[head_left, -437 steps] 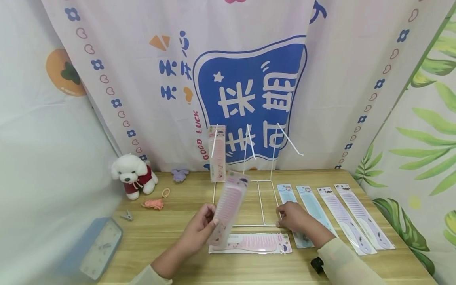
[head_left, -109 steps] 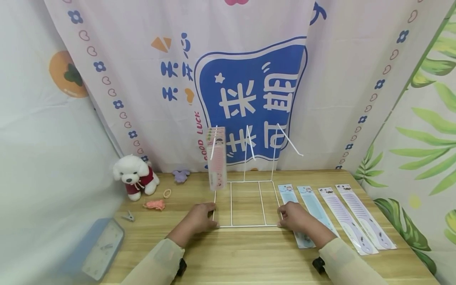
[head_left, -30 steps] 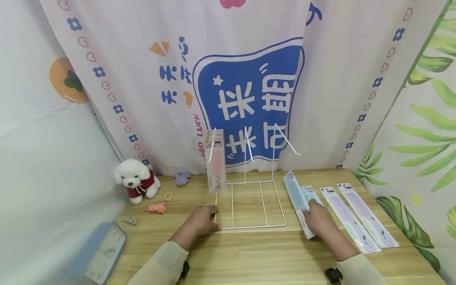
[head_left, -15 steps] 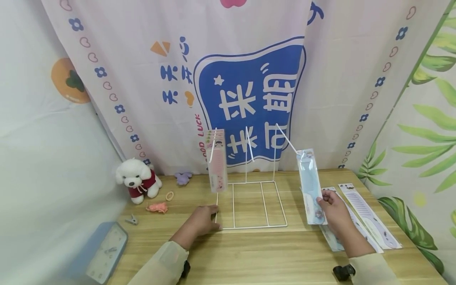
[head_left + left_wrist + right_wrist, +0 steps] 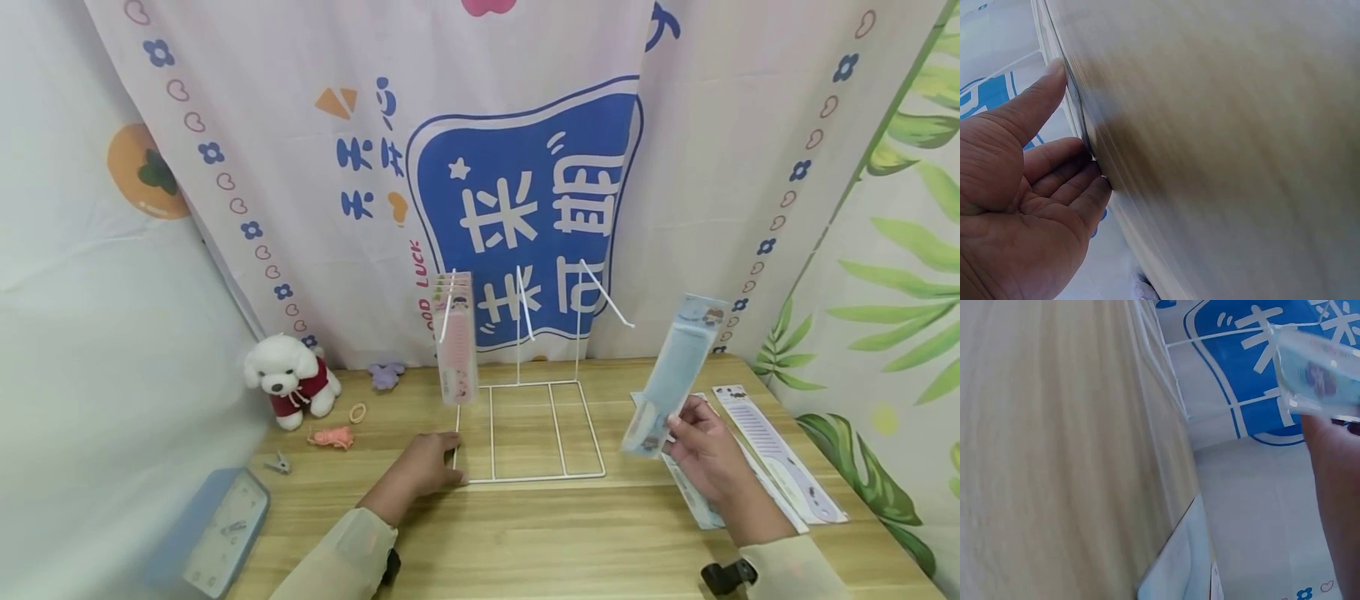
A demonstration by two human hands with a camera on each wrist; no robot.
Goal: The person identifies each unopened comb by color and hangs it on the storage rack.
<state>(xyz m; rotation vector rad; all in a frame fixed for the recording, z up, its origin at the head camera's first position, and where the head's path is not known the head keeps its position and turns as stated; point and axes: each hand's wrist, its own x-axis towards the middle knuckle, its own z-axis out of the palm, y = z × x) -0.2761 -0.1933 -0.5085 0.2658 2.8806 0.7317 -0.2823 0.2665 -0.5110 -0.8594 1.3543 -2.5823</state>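
Observation:
In the head view my right hand [image 5: 708,450] pinches a packaged light blue comb [image 5: 675,367] near its lower end. The pack is raised above the table, leaning with its top to the right; in the right wrist view the blue comb pack [image 5: 1319,369] is blurred at the upper right. My left hand [image 5: 422,467] rests at the front left corner of a white wire rack [image 5: 525,479], with thumb and fingertips touching the wire. Several packaged pink combs [image 5: 456,358] hang on the rack's left hook. Its middle hook [image 5: 525,304] and right hook [image 5: 609,298] hold nothing.
Another blue comb pack [image 5: 697,500] lies under the right hand, beside packaged purple combs [image 5: 780,458], one partly hidden. Left of the rack are a toy dog [image 5: 288,379], pink yarn [image 5: 330,437], a clip [image 5: 279,463] and a blue clock [image 5: 228,525].
Pink combs have been hung on the left hook. The right hand has left the rack, lifted a blue comb pack off the table, and tilted it. The left hand now rests on the rack.

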